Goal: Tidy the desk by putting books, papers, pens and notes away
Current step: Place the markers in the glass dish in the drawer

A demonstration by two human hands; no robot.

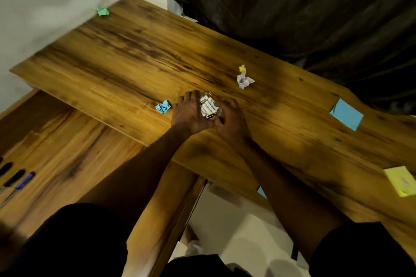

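Pens (15, 182): laid in row, lower shelf, L edge.
Yellow pad (399, 181): desk (135, 51), R edge.
Clear pack (208, 107) (white cylinders, label blurred): mid-desk, gripped by L hand (188, 111) and R hand (229, 117), fingers curled round it.
Blue wad (163, 106): just beside L hand.
Blue note (346, 113): R, by rear edge.
White-yellow wad (244, 78): beyond pack.
Green wad (103, 11): far corner.

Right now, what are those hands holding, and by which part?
A small clear pack of white cylinders, likely batteries, held between both hands: the left hand grips its left edge, the right hand its right edge.
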